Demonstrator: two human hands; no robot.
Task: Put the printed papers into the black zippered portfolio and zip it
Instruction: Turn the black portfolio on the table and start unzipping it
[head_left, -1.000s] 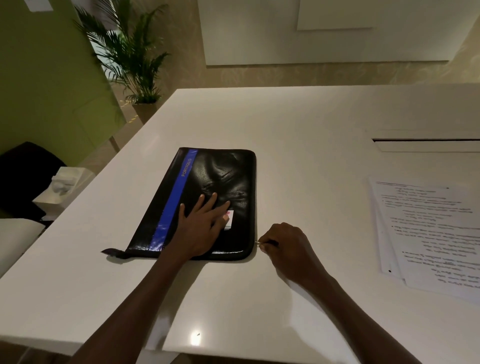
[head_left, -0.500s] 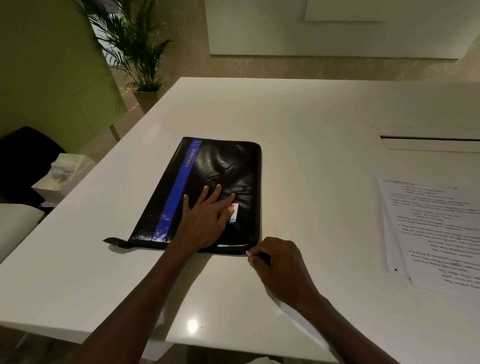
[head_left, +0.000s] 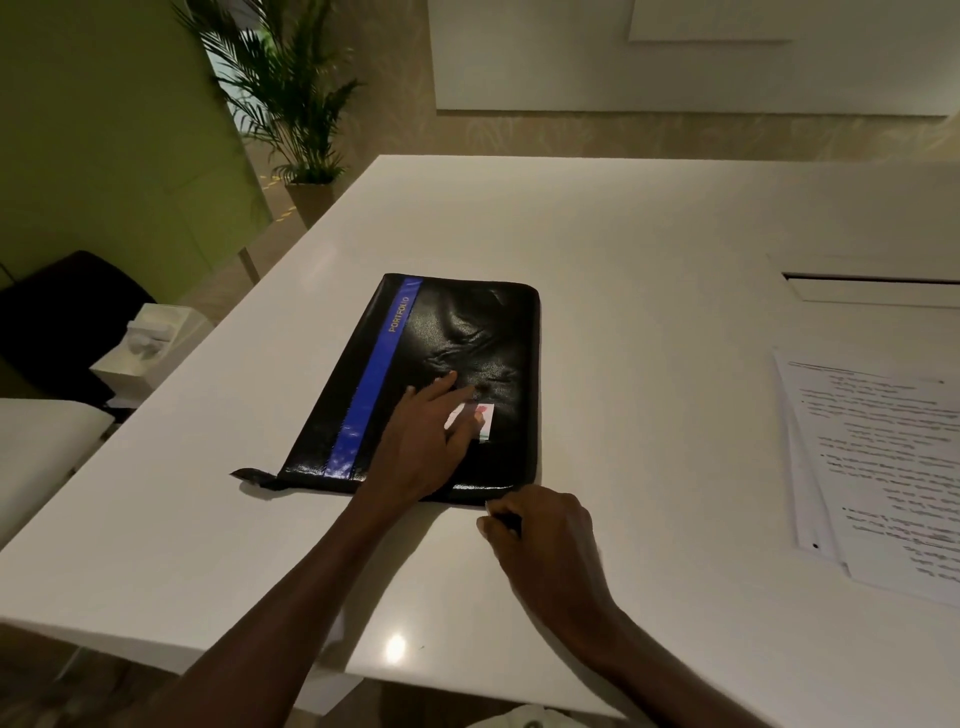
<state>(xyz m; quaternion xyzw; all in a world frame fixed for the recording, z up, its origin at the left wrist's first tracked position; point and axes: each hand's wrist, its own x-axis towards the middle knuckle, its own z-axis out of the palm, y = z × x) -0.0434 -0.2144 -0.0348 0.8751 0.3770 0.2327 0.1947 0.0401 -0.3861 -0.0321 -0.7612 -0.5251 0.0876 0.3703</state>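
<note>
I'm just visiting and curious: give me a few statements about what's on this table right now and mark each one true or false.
1. The left hand rests flat on the black portfolio. True.
2. The printed papers are already inside the portfolio. False: they lie on the white table, off to the right.
3. The right hand pinches something small at the portfolio's near right corner. True.
4. The portfolio has a red stripe. False: the stripe is blue.
</note>
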